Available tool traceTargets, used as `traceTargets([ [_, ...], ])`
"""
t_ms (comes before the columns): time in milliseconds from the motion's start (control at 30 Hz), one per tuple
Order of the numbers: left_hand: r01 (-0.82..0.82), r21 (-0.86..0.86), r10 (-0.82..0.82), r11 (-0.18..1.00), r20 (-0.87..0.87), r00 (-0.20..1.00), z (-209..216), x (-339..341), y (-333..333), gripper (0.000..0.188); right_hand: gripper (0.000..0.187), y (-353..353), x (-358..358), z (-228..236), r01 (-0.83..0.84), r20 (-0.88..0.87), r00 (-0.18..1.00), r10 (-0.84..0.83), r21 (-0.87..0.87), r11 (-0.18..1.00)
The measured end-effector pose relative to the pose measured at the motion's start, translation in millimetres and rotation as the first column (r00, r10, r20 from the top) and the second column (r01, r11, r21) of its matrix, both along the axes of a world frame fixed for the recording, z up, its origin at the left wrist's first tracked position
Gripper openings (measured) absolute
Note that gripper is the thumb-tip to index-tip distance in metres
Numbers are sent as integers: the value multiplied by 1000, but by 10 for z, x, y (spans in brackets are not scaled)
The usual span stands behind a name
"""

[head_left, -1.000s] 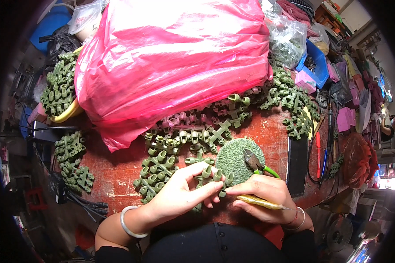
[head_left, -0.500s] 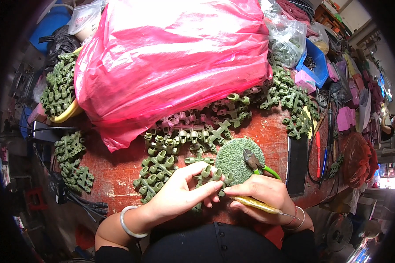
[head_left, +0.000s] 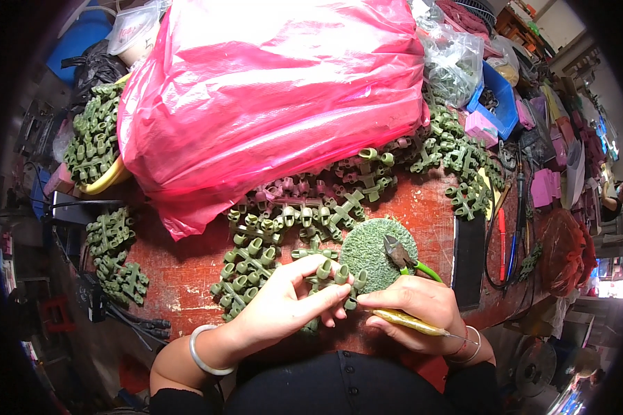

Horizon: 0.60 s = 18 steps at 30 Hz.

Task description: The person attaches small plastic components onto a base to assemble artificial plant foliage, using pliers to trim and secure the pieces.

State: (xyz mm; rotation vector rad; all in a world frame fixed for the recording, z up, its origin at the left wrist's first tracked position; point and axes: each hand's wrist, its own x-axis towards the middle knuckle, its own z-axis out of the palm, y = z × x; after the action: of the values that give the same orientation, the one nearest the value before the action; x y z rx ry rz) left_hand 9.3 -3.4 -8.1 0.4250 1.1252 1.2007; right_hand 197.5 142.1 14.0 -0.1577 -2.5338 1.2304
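Note:
My left hand (head_left: 291, 297) is closed on a green branched piece with cup-like ends (head_left: 341, 275), held above the near part of the table. My right hand (head_left: 415, 311) is at the piece's right side, thumb and forefinger together close to its lowest cup. Whether those fingertips touch it cannot be told. Under the curled fingers of this hand lies a yellow-handled tool with a thin metal tip (head_left: 410, 321), its point toward my wrist. Diagonal cutters with green handles (head_left: 399, 253) rest on a round green textured pad (head_left: 367, 242); their handles run toward my right hand.
Piles of similar green pieces (head_left: 249, 266) lie beside my left hand and under a large pink plastic bag (head_left: 277, 97). More fill a yellow-rimmed container (head_left: 107, 176) at left. A dark flat strip (head_left: 468, 263) and a red pen-like tool (head_left: 502, 235) are at right.
My right hand has shifted slightly right with the yellow-handled tool, and its fingertips are a little farther from the piece. My left hand has hardly moved.

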Motion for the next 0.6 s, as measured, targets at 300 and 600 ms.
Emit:
traceTargets([
  [300, -15, -3, 16, 1000, 16, 1000, -9, 3, -6, 16, 33, -10, 4, 2, 10, -10, 1000, -10, -2, 1000],
  [600, 3, 14, -4, 1000, 28, 1000, -33, -13, -22, 19, 33, -11, -1, 4, 8, -6, 1000, -8, -3, 1000],
])
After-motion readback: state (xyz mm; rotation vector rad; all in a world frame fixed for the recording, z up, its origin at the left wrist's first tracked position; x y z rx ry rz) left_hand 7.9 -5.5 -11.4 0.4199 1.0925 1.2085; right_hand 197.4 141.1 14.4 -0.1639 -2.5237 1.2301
